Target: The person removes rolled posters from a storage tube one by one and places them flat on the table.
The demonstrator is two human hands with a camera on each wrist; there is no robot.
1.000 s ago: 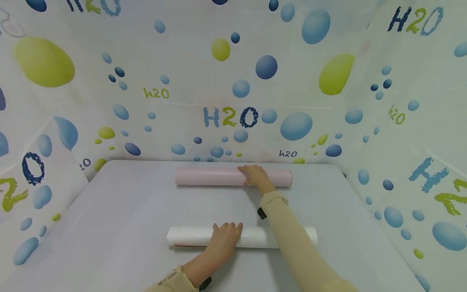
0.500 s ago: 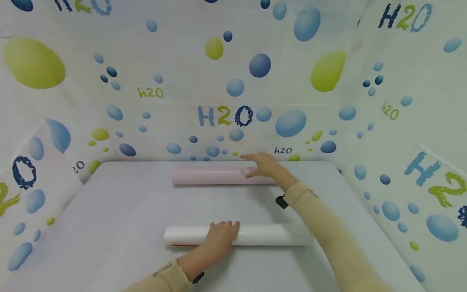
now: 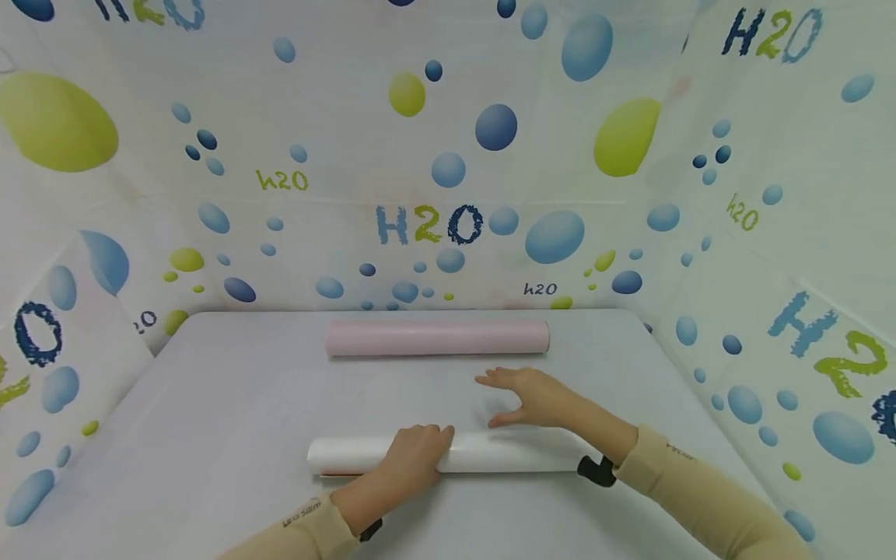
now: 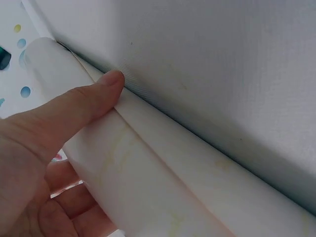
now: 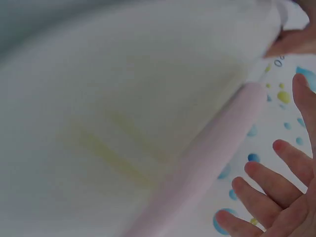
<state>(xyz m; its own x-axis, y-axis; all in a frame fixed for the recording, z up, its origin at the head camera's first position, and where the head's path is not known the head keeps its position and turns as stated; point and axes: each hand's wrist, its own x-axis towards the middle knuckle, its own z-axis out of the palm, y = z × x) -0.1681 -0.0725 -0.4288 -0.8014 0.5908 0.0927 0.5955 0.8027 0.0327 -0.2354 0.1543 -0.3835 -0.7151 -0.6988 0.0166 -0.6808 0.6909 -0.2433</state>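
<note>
A white roll of sheet material [image 3: 490, 457] lies across the near part of the white table. My left hand [image 3: 413, 459] grips it left of its middle; in the left wrist view the thumb [image 4: 111, 81] lies by the roll's loose long edge [image 4: 163, 168], with fingers on the opposite side. My right hand [image 3: 535, 400] hovers just behind the right half of this roll, fingers spread and holding nothing. Farther back, a pink roll [image 3: 434, 338] lies parallel to the white one. In the right wrist view, the white roll [image 5: 98, 79] looms close and blurred, with the pink roll [image 5: 207, 153] beyond.
The white tabletop [image 3: 231, 389] extends to either side of both rolls. A white backdrop [image 3: 350, 117] with blue and green bubbles and H2O lettering stands behind the table and along both sides. Small dark devices [image 3: 597, 470] sit at the wrists.
My right hand has come off the pink roll, lifted, and drawn back toward the white roll with fingers spread. My left hand keeps its grip on the white roll. The head view shifted slightly.
</note>
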